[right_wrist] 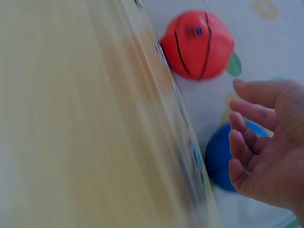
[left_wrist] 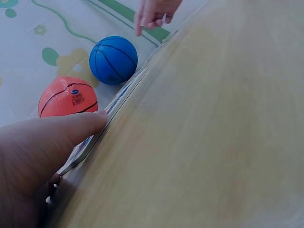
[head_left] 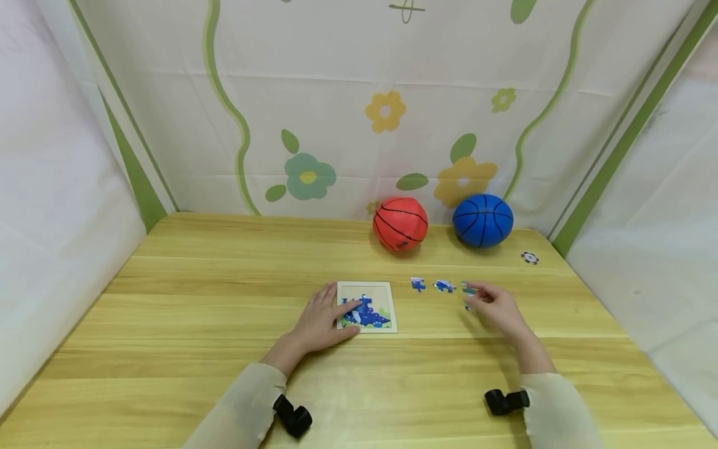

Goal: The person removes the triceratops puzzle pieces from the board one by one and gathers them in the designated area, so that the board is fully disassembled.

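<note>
A square puzzle board (head_left: 393, 312) with a pale frame lies on the table, and a blue dinosaur picture (head_left: 371, 316) is partly assembled inside it. My left hand (head_left: 322, 319) rests on the board's left side, its index finger on the picture and its thumb at the near edge. To the right lie a blue-and-white puzzle piece (head_left: 417, 284) and another blue piece (head_left: 444, 286). Over further pieces (head_left: 467, 289), which it partly hides, hovers my right hand (head_left: 496, 308). In the right wrist view its thumb and fingers are apart, with nothing visible between them.
At the back of the wooden table (head_left: 224, 299) sit a dented red ball (head_left: 401, 224) and a blue ball (head_left: 483, 221). A round black-and-white disc (head_left: 530, 258) lies near the right edge. Flower-patterned cloth (head_left: 348, 125) hangs behind the table.
</note>
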The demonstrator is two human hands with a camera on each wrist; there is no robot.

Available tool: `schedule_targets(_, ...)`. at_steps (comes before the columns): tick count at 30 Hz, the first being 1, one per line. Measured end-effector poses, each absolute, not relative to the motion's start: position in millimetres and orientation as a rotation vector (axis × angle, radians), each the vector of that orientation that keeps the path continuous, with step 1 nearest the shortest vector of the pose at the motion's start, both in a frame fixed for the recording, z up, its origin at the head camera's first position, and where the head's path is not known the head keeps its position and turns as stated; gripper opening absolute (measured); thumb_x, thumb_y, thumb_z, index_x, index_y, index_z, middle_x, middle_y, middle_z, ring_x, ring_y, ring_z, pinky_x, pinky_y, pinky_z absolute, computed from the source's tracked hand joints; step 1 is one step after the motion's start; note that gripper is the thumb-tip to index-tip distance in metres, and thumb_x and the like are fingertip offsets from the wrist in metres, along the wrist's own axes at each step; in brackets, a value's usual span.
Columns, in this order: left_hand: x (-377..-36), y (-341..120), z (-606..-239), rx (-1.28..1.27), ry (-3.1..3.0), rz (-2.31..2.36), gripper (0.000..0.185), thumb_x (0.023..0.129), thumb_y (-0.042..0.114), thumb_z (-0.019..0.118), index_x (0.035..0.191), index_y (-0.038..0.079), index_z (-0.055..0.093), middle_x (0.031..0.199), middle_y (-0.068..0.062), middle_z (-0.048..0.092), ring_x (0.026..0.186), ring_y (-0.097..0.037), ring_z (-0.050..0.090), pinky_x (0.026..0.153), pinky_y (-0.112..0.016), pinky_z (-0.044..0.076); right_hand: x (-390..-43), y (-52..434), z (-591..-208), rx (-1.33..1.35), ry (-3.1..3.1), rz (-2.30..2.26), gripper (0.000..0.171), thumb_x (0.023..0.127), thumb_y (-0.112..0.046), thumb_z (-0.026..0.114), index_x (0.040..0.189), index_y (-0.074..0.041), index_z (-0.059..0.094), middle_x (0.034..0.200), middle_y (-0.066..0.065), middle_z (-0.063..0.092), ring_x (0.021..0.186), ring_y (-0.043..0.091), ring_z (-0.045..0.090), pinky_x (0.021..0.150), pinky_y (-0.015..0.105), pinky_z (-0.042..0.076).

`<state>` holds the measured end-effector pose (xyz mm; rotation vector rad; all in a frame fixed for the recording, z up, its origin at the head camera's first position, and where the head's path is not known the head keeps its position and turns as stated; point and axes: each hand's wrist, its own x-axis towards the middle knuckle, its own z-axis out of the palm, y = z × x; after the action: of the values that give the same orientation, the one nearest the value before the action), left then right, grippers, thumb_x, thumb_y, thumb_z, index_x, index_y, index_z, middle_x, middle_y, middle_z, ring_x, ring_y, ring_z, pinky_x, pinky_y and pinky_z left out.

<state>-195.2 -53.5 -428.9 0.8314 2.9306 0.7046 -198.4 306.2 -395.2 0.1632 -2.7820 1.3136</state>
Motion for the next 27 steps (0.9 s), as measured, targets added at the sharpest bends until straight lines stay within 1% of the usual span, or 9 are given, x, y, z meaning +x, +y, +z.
schedule_targets(4, -196, -53, -430, 0.821, 2.930, 0.717, 0.060, 0.080, 0.054, 0.047, 0.131, 0.024, 0.039, 0.139, -0.023, 0.011, 0.127, -0.032, 0.005, 0.099, -0.046, 0.007, -206, 267, -391, 0.290, -2.768, 1.424, 0.036, 0.082, -0.013, 0.060, 0.113, 0.003, 0.054, 0.086, 0.010, 0.054, 0.074, 0.020, 0.048, 0.059, 0.026, 0.042)
schedule_targets(8, -197, -53, -429, 0.798, 2.919, 0.790, 0.060, 0.080, 0.052, 0.048, 0.131, 0.022, 0.039, 0.139, -0.022, 0.014, 0.127, -0.032, 0.007, 0.099, -0.046, 0.007, -215, 234, -396, 0.407, -2.801, 1.454, 0.033, 0.081, -0.012, 0.061, 0.111, 0.002, 0.056, 0.083, 0.006, 0.055, 0.075, 0.020, 0.048, 0.064, 0.029, 0.042)
schedule_targets(14, -198, -56, -428, 0.791, 2.915, 0.827, 0.058, 0.080, 0.047, 0.052, 0.128, 0.017, 0.044, 0.138, -0.020, 0.018, 0.127, -0.032, 0.011, 0.099, -0.046, 0.010, -221, 193, -402, 0.442, -2.840, 1.510, 0.029, 0.081, -0.012, 0.061, 0.107, -0.001, 0.058, 0.083, 0.004, 0.055, 0.076, 0.019, 0.048, 0.067, 0.030, 0.042)
schedule_targets(21, -198, -57, -428, 0.758, 2.909, 0.814, 0.059, 0.079, 0.049, 0.053, 0.128, 0.018, 0.045, 0.139, -0.017, 0.017, 0.127, -0.030, 0.011, 0.099, -0.046, 0.009, -219, 167, -413, 0.588, -2.811, 1.477, 0.029, 0.079, -0.013, 0.063, 0.104, 0.001, 0.060, 0.084, 0.003, 0.057, 0.075, 0.017, 0.050, 0.067, 0.028, 0.043)
schedule_targets(24, -198, -57, -428, 0.769, 2.910, 0.815, 0.058, 0.079, 0.049, 0.053, 0.128, 0.018, 0.045, 0.139, -0.017, 0.017, 0.127, -0.030, 0.010, 0.099, -0.046, 0.009, -217, 160, -418, 0.600, -2.812, 1.383, 0.029, 0.077, -0.014, 0.065, 0.103, -0.001, 0.062, 0.087, 0.002, 0.055, 0.078, 0.016, 0.047, 0.068, 0.028, 0.040)
schedule_targets(27, -197, -58, -427, 0.786, 2.908, 0.822, 0.058, 0.079, 0.048, 0.054, 0.127, 0.017, 0.046, 0.139, -0.018, 0.017, 0.127, -0.031, 0.011, 0.099, -0.047, 0.009, -215, 156, -422, 0.573, -2.843, 1.268, 0.032, 0.075, -0.016, 0.067, 0.104, -0.005, 0.063, 0.091, -0.001, 0.052, 0.084, 0.016, 0.042, 0.071, 0.030, 0.036)
